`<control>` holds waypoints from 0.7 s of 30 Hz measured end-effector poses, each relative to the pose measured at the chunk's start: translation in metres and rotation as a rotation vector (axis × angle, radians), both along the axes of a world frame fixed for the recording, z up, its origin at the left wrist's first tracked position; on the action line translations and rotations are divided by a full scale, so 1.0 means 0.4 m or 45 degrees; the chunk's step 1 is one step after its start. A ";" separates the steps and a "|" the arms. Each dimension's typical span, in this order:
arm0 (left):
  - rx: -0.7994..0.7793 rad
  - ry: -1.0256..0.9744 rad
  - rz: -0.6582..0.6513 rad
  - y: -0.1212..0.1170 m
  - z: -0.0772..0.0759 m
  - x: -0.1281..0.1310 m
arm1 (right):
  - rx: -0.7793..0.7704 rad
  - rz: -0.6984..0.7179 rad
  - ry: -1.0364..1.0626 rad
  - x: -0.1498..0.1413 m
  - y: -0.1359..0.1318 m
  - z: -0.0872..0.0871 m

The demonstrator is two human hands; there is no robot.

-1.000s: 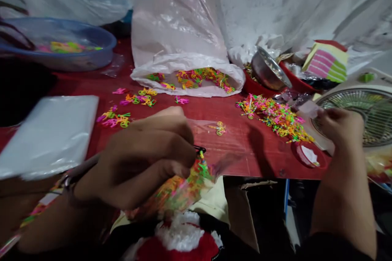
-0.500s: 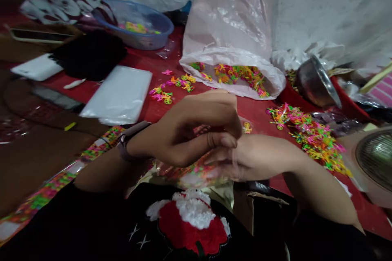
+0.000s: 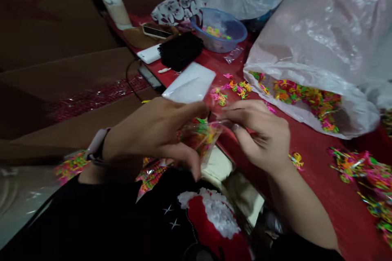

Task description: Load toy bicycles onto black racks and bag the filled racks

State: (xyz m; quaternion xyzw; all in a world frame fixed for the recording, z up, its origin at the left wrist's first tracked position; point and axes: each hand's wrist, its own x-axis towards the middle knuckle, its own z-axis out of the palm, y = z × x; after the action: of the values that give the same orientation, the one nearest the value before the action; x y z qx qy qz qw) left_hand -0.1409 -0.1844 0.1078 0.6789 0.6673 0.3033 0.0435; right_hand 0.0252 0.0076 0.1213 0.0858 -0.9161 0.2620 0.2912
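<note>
A small clear plastic bag (image 3: pixel 203 136) with bright green, yellow and pink plastic pieces inside is between my two hands, just above my lap. My left hand (image 3: pixel 159 130), with a band on the wrist, curls around the bag's left side; its thumb sticks out below. On the other side, my right hand (image 3: pixel 260 136) pinches the bag's upper edge between thumb and fingers. Motion blurs the fingertips and the bag's mouth. Past the hands, loose bicycle-shaped plastic pieces (image 3: pixel 220 97) lie on the red tabletop (image 3: pixel 306 187).
A large whitish sack (image 3: pixel 309 40) lies open, spilling similar pieces. More form a pile (image 3: pixel 373 179) at right. Behind my left hand are a stack of clear bags (image 3: pixel 192 83), a black cloth item (image 3: pixel 180 51) and a blue basin (image 3: pixel 222 43). A bottle (image 3: pixel 113 4) stands far left.
My view has swung left, bringing the bottle and cardboard into sight. My hands overlapped before; now they are apart, with the right one pinching the bag's edge.
</note>
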 end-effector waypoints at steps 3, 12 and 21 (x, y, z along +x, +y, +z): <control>-0.388 0.182 0.192 -0.024 -0.072 -0.063 | -0.146 0.000 0.012 -0.063 -0.010 -0.048; -0.252 -1.147 0.543 -0.095 -0.399 -0.166 | -0.644 -0.171 -0.402 -0.062 -0.027 -0.263; 0.002 -1.821 1.146 -0.120 -0.738 -0.088 | -0.847 -0.399 -0.574 0.017 -0.032 -0.471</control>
State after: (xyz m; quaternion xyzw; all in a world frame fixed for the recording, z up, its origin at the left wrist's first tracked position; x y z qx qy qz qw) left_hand -0.1762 -0.2323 -0.1876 -0.0073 0.6857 0.6487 0.3300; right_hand 0.0320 -0.0051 -0.0671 -0.2123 -0.8244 0.5079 0.1317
